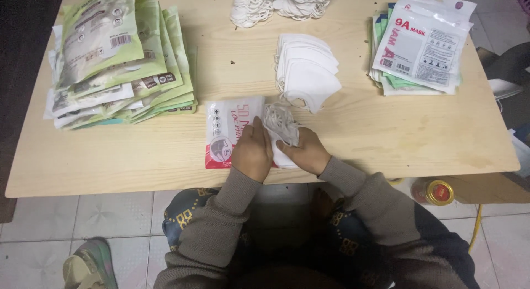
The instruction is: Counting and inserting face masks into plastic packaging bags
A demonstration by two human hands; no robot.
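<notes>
At the near edge of the pale wooden table [138, 156], head view: the left hand [252, 151] lies flat with fingers together, pressing down the flat red-and-white plastic pouch [223, 131], while the right hand [302, 151] pinches a small stack of folded white face masks [280, 129] with their ear loops bunched at the pouch mouth. Looks to me like the stuffing step, roughly halfway in. I'd say the next bit needs the pouch opening held wide and the loops tucked under. Masks look soft and squashy, loops tangly.
</notes>
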